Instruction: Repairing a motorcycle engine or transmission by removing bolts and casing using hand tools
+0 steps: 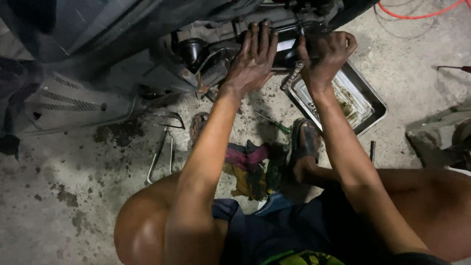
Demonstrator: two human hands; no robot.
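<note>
We press our left hand [252,59] flat and open against the engine [216,54], steadying it. Our right hand [326,54] closes its grip on a small tool [293,74] above the metal tray [365,95], which sits below to catch drips.

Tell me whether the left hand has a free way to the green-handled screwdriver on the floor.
Probably yes. The left hand is pressed flat on the engine underside, holding nothing visible. The green-handled screwdriver lies on bare concrete just below it, between the two forearms, with nothing lying over it.
</note>
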